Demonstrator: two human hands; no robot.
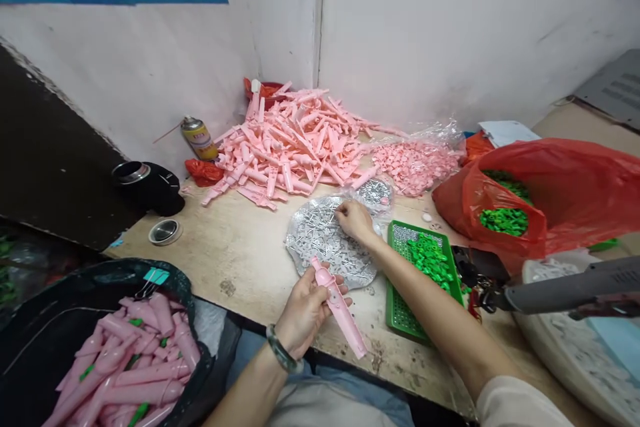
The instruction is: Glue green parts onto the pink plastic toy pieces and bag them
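Observation:
My left hand [305, 310] grips a long pink plastic half-shell [343, 317], its hollow side facing up and its narrow end pointing away from me. Over a clear plastic bag [295, 240] spread on the table, my right hand [354, 220] has its fingertips pinched together above thin metal rods [315, 220]. Whatever those fingertips hold is too small to make out. Small whitish parts [345, 260] lie on the nearer side of the same bag. Beside my right forearm stands a green tray [395, 310] with bright green plastic pieces [430, 257] in it.
Pink shells [295, 140] are heaped at the back, beside small pink parts [415, 163]. A red bag [565, 180] holds green pieces. An electric screwdriver [565, 290] juts in at right. A black-lined bin [175, 273] of pink pieces stands lower left; a spray can [199, 139] stands behind.

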